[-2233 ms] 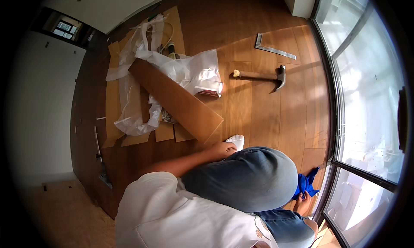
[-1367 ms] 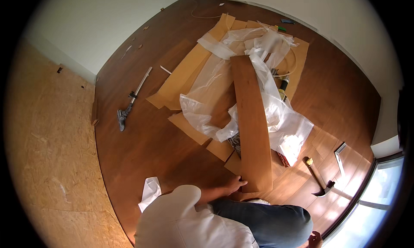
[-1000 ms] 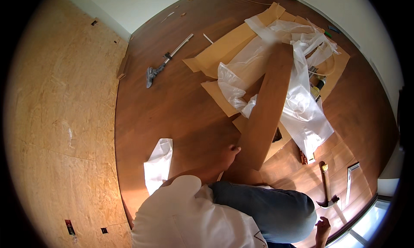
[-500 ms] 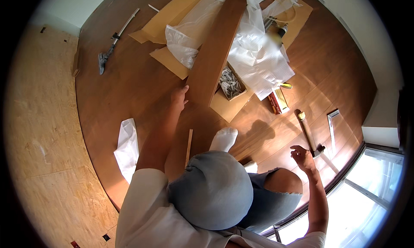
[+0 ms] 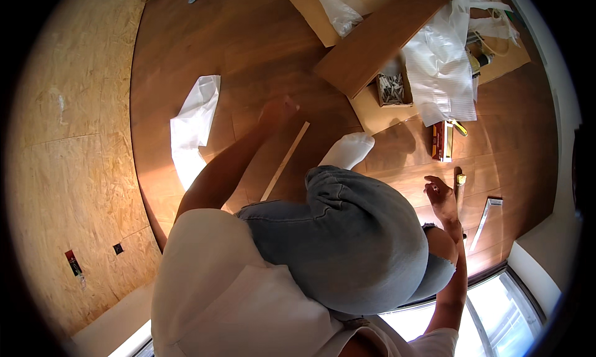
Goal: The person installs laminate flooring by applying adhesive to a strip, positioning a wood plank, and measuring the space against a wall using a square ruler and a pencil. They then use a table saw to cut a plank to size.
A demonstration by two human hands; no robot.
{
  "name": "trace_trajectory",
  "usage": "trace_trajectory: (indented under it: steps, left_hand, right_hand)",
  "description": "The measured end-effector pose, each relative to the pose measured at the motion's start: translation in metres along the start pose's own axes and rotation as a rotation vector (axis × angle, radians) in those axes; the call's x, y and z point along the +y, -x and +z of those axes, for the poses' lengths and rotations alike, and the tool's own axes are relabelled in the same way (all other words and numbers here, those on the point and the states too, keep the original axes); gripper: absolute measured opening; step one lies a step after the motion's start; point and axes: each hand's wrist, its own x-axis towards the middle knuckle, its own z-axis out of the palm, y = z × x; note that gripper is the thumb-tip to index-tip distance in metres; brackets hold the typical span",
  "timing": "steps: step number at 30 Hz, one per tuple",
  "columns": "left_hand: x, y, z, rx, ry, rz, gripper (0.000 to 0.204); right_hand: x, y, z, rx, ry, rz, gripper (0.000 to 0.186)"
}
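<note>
My left hand (image 5: 280, 110) reaches low over the brown wood floor, fingers stretched out and holding nothing, dim against the boards. Close to it lies a thin, pale wood strip (image 5: 285, 161). A wide brown floorboard plank (image 5: 385, 39) rests on cardboard and plastic wrap ahead, apart from that hand. My right hand (image 5: 441, 198) hangs beside my knee, fingers bent and apart, with nothing in them. Right by it is a hammer (image 5: 460, 186), partly hidden behind my hand and forearm. A metal square (image 5: 486, 222) lies farther right.
An open box of small grey-white pieces (image 5: 393, 89) sits beside the plank. Near it are a red box (image 5: 442, 141), a yellow-handled tool (image 5: 460, 128) and plastic sheeting (image 5: 439, 71). A white sheet (image 5: 194, 118) lies left. Bare chipboard (image 5: 68, 171) borders the floor; windows (image 5: 496, 301) stand lower right.
My view has swung left, so the floor items sit farther right in the picture. My left hand has come away from the plank's near end. My right hand stays empty near the hammer.
</note>
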Motion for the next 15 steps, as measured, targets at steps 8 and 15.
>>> trace_trajectory:
  steps: [8,15]
  left_hand:
    - [-0.106,0.132,0.084,-0.23,-0.377,0.137,0.059]
    - [-0.181,0.116,0.004,0.334,-0.245,-0.051,0.042]
  right_hand:
    - [-0.001,-0.031,0.007,-0.109,0.118,-0.056,0.027]
    - [-0.008,-0.055,0.004,-0.069,0.194,-0.145,0.025]
